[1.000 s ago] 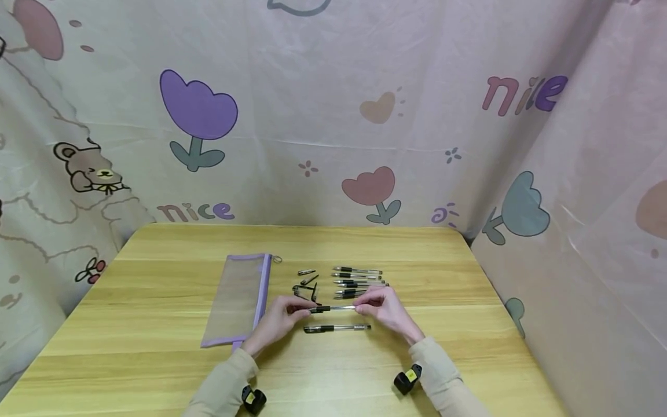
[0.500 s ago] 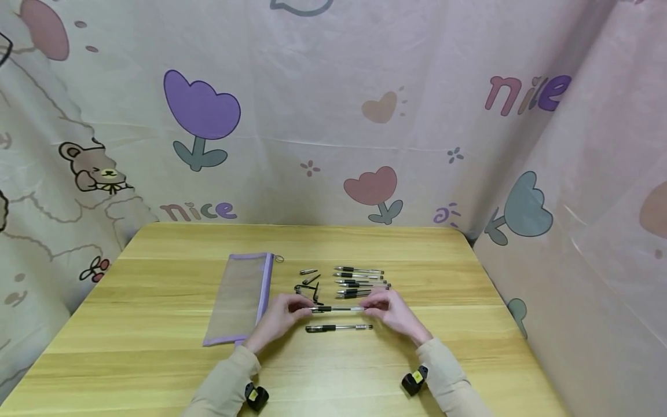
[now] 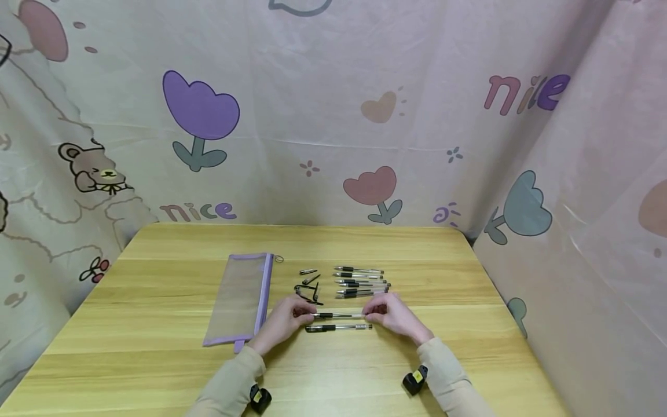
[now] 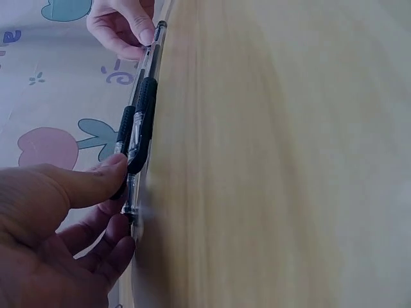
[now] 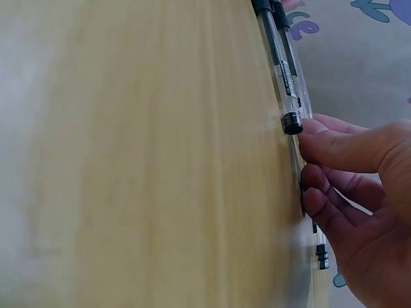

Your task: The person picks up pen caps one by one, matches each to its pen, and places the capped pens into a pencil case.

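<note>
A clear-barrelled gel pen [image 3: 339, 315] with a black grip lies level between the hands. My left hand [image 3: 282, 320] pinches its left end near the black grip, and the fingers hide that tip. The right hand [image 3: 397, 317] pinches the clear barrel's other end. Just nearer to me, a capped gel pen [image 3: 339, 328] rests on the table, parallel to the held one. In the left wrist view the held pen's black grip [image 4: 125, 130] shows behind the capped pen. The right wrist view shows the capped pen's black end plug [image 5: 292, 123] close to the right thumb.
Several gel pens [image 3: 359, 276] lie in a row behind the right hand. Loose black pen caps [image 3: 308, 288] are scattered behind the left hand. A mesh zip pouch [image 3: 237, 301] with purple edging lies to the left on the wooden table [image 3: 156, 370]. A printed curtain [image 3: 292, 104] stands behind.
The right hand first slid right along the pen. Both hands then brought the pen nearer to me, beside the capped pen.
</note>
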`<state>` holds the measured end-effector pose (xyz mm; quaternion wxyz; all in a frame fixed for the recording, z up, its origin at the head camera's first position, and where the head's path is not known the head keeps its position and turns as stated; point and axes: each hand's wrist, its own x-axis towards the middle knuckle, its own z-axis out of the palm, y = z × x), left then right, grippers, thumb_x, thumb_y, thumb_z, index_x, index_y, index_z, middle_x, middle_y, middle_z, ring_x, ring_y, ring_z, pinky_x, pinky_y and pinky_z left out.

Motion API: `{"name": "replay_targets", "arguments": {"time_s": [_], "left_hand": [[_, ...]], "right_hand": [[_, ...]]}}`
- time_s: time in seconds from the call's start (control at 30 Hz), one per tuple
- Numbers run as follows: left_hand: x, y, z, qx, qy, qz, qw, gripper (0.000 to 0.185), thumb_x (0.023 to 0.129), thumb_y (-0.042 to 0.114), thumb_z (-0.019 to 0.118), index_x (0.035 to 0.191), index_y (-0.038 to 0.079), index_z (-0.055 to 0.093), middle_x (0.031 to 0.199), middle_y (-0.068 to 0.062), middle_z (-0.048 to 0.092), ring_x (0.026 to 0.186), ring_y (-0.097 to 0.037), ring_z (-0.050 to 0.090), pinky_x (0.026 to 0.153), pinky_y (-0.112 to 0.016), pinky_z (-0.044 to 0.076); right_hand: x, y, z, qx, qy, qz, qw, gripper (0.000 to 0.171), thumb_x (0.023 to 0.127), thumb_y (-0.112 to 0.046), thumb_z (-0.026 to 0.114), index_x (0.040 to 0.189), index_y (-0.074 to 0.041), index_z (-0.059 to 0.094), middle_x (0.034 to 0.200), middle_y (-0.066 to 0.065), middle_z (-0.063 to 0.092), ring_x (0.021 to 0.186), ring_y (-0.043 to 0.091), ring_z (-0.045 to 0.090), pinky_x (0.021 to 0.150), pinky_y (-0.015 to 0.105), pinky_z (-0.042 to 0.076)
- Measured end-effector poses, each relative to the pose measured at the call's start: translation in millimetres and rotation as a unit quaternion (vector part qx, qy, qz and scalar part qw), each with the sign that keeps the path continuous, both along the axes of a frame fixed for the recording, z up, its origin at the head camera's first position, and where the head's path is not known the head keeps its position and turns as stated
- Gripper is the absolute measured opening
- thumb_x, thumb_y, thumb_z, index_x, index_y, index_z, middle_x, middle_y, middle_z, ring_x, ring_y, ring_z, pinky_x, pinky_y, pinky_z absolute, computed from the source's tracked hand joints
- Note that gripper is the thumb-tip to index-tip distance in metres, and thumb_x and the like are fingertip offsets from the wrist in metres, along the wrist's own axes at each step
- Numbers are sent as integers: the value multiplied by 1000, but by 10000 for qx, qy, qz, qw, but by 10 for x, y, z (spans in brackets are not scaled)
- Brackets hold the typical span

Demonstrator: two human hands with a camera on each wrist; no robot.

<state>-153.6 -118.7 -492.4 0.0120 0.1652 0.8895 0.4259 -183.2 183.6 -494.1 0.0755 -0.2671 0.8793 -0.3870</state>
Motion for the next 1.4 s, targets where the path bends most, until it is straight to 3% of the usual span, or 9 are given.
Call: {"name": "replay_targets", "arguments": {"time_s": [0.2,0.83,1.4], "left_hand": [[0,2,-6,-5,-33,-5,10000,13,86,6,75,98,9,79,98,-4,72,86,-13,61,77,-27,51],[-11,3,-33,-173,138,-61,9997,12,86,6,76,96,12,81,96,0,73,86,-12,62,77,-26,50],[2,1,-13,45,37,-97,9999,16,86,4,75,102,5,79,100,-6,74,90,-19,64,79,-30,54]], "right_hand": [[-17,4,3,29,66,150,9999,9,85,-7,76,94,-8,78,93,4,75,79,0,57,70,18,49],[-22,6,9,107,-157,257,9995,10,85,-5,76,95,-8,78,91,3,72,75,0,54,66,18,48],[-45,54,-13,33,-335,283,9990,13,86,-10,76,99,-11,78,96,4,73,80,3,57,70,20,50]]}}
